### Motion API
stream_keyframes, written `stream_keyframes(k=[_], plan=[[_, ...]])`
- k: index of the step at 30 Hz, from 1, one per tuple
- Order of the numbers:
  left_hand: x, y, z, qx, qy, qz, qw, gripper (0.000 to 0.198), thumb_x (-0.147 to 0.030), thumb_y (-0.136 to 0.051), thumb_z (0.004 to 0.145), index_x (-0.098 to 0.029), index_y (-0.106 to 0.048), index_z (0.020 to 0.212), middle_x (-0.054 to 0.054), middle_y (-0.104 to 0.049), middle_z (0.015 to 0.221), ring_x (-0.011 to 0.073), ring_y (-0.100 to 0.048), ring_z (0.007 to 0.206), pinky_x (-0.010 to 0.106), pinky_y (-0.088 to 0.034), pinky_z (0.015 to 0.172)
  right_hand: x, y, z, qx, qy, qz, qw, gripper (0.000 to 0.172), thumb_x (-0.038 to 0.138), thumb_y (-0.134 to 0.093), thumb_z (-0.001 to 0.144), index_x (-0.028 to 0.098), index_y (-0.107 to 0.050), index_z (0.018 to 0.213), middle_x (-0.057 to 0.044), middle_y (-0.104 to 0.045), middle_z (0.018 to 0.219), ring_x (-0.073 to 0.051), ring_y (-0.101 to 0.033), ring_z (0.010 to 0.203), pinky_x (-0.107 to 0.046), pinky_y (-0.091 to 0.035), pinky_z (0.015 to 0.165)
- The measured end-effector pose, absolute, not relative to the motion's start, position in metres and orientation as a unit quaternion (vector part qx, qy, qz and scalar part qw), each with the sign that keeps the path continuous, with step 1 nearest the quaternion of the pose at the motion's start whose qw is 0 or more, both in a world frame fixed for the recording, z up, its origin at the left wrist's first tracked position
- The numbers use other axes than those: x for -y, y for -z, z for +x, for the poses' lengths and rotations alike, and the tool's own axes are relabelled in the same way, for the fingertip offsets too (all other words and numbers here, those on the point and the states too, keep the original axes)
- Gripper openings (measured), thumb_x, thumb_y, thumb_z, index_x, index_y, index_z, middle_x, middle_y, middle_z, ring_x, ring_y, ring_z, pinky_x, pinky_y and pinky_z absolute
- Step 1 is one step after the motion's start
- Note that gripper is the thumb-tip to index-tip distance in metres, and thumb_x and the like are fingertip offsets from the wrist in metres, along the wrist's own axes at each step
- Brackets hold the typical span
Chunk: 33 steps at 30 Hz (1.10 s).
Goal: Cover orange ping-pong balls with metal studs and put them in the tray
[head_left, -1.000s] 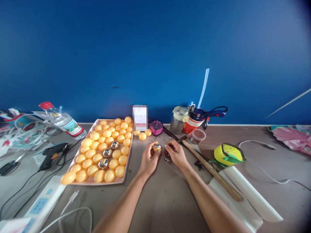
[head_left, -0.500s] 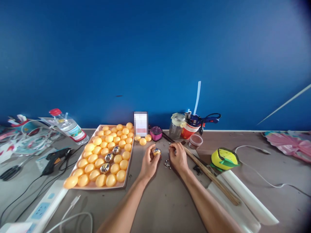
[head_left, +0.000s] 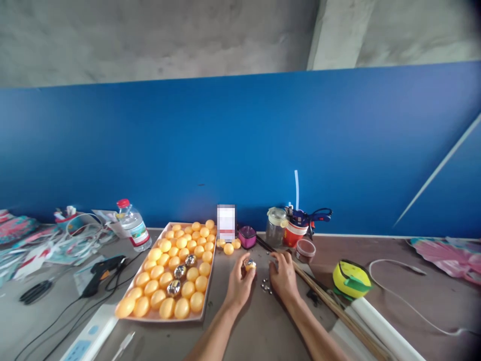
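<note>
Ball (head_left: 250, 264): small round piece, orange shell showing under a shiny silver covering, sitting at the worktop's centre, just at 3 o'clock of the tray. Left hand (head_left: 240, 281) is pinching it, grip clamped on the ball. Right hand (head_left: 282, 275) is resting beside it at 3 o'clock, fingers curled together near a cluster of small silver beads (head_left: 266, 286); whether anything is lying in that grip cannot be told.

Tray (head_left: 205, 313): pale, rectangular, carrying rows of smooth orange balls with three silvered ones among them.

Glue gun (head_left: 103, 268): black, lying at 9 o'clock of the tray, cord trailing.

Bottle (head_left: 132, 229): clear plastic, red cap, lying tilted at 10 o'clock.

Sticks (head_left: 330, 303): thin wooden lengths running diagonally at 4 o'clock of the hands.

Worktop (head_left: 259, 331): matte brown-grey, cluttered. Blue wall panel standing behind; grey concrete above.
</note>
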State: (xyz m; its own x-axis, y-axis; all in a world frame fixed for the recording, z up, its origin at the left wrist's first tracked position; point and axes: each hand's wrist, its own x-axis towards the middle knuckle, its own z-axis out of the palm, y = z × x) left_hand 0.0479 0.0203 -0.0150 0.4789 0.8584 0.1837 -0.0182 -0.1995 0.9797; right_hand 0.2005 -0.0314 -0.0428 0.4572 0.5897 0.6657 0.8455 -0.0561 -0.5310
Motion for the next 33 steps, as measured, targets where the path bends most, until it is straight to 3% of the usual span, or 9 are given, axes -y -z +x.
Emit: stream_keyframes(k=[4,16,33], plan=[[-0.021,0.013,0.047,-0.313,-0.403,0.677,0.53,0.037,-0.037,-0.057,0.077,-0.017,-0.058,0.108,0.007,-0.062,0.109,0.0185,-0.058,0.098,0.03,-0.044,0.088,0.034,0.042,0.199,0.479,0.163,-0.763,0.403,0.019,0.015,-0.048,0.075,0.015,-0.057,0.091,-0.01,-0.053,0.091,-0.024,-0.049,0.089,-0.039,-0.042,0.08],[-0.019,0.01,0.049,-0.336,-0.37,0.665,0.555,0.039,-0.039,-0.054,0.08,-0.016,-0.055,0.111,0.009,-0.062,0.104,0.0168,-0.06,0.085,0.029,-0.048,0.08,0.036,0.033,0.211,0.43,0.142,-0.86,0.235,0.033,0.02,-0.052,0.076,0.013,-0.056,0.107,-0.013,-0.052,0.104,-0.026,-0.049,0.095,-0.035,-0.039,0.082],[-0.015,0.012,0.043,-0.353,-0.341,0.679,0.545,0.037,-0.037,-0.051,0.083,-0.017,-0.055,0.114,0.012,-0.062,0.108,0.018,-0.061,0.093,0.028,-0.05,0.082,0.044,0.042,0.213,0.487,0.145,-0.818,0.268,0.031,0.024,-0.05,0.076,0.016,-0.054,0.106,-0.014,-0.045,0.112,-0.03,-0.044,0.105,-0.045,-0.042,0.086]])
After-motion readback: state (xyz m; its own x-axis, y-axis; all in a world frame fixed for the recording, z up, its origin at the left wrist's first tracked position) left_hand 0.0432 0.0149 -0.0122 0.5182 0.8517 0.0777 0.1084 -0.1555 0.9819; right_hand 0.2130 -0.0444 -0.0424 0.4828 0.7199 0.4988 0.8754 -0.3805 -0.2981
